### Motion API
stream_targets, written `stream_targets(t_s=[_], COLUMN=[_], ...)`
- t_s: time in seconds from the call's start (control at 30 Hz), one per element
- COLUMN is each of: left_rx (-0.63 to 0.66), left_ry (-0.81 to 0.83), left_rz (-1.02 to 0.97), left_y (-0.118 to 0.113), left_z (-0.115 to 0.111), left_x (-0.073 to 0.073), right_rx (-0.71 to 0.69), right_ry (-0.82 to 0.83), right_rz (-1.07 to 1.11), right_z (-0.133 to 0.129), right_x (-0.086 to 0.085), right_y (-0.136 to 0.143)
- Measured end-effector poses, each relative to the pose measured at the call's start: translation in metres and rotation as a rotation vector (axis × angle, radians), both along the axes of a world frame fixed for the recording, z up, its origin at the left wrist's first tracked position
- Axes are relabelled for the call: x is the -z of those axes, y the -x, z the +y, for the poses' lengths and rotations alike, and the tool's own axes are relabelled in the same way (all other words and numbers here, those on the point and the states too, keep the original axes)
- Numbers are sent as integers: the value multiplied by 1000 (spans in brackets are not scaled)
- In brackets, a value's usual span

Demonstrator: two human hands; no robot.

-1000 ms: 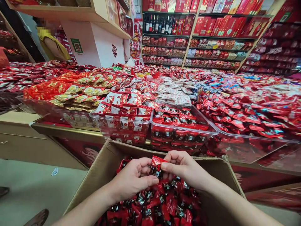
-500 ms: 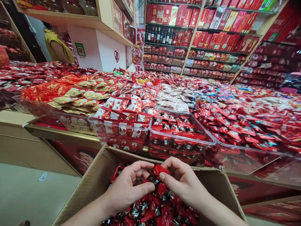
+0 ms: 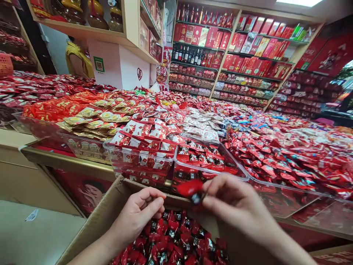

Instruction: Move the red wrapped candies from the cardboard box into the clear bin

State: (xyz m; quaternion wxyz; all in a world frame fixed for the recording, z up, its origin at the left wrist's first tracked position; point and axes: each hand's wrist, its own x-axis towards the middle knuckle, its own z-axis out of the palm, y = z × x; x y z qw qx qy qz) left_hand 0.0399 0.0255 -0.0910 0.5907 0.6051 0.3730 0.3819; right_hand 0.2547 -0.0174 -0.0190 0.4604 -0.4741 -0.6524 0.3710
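Note:
My right hand (image 3: 235, 200) pinches a red-and-black wrapped candy (image 3: 190, 188) between thumb and fingers, lifted over the far edge of a cardboard box (image 3: 92, 221). The candy is blurred. Curled with the thumb against the index finger, my left hand (image 3: 139, 213) hovers above the box; whatever its fingers may enclose is hidden. Inside the box lies a heap of loose candies (image 3: 171, 241) in the same red and black wrappers. Just beyond the box, a clear plastic bin (image 3: 234, 176) contains neat rows of similar candies (image 3: 202, 156).
Left of that bin stands another clear bin (image 3: 110, 150) of red-and-white packets. Gold packets (image 3: 96, 117) and piles of red candies (image 3: 264, 154) cover the counter. Shelves (image 3: 217, 55) of bottles and red boxes line the back. A person in yellow (image 3: 78, 60) is at the far left.
My right hand has raised the candy up and rightward, away from my left hand, toward the bin. My left fingers have closed from a looser curl. The view has tilted up slightly.

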Motion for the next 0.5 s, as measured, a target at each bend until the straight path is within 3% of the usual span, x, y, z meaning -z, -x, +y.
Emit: stream_targets(t_s=[0.1, 0.17, 0.3, 0.5], left_rx=[30, 53, 82, 108], left_ry=[-17, -26, -93, -185], left_rz=[58, 121, 244, 359], left_y=[-2, -4, -6, -6], left_z=[1, -2, -5, -6], left_x=[2, 2, 0, -3], right_rx=[212, 279, 309, 312], right_ry=[-74, 39, 299, 384], right_rz=[0, -62, -60, -68], right_z=[33, 61, 101, 111], right_x=[-31, -39, -31, -20], right_y=[-22, -35, -43, -34])
